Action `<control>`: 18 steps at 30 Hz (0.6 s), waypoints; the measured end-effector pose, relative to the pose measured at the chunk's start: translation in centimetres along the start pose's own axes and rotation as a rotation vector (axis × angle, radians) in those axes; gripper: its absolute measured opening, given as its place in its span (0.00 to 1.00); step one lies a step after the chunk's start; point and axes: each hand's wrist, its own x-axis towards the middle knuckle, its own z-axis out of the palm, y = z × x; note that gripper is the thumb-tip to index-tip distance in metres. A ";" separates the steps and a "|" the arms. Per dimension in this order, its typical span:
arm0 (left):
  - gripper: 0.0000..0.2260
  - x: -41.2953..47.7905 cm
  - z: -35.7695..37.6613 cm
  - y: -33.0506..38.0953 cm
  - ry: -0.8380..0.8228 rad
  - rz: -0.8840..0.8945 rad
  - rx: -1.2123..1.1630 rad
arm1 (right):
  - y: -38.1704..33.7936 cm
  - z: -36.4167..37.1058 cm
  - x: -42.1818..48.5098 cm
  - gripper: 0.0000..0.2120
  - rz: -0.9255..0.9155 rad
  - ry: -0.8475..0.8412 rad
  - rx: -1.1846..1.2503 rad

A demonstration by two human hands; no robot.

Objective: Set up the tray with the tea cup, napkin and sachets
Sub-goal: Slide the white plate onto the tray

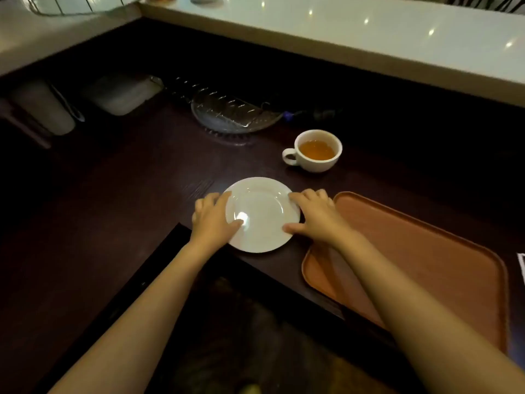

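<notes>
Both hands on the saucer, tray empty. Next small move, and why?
Probably lift the saucer and shift it right onto the tray. The left hand and right hand grip its opposite edges while it sits on the counter just left of the tray, which is bare. The cup of tea stands apart behind, so it likely goes on the saucer afterwards.

Two bare forearms reach forward from the near edge, angling toward each other. The left hand [213, 217] lies palm down, fingers [224, 199] curled far and right, thumb pointing right. The right hand [314, 213] mirrors it just to the right, palm down, fingers spread toward the far left, thumb pointing left. Both wrists are nearly straight; the hands sit near each other, not touching.
</notes>
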 end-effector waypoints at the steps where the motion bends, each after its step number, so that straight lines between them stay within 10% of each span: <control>1: 0.31 0.5 0.0 -0.2 -0.004 -0.016 -0.001 | -0.2 0.1 0.7 0.38 0.014 -0.024 0.004; 18: 0.25 2.8 0.0 0.7 -0.005 0.010 -0.109 | 0.4 -0.5 2.5 0.38 0.029 -0.018 0.215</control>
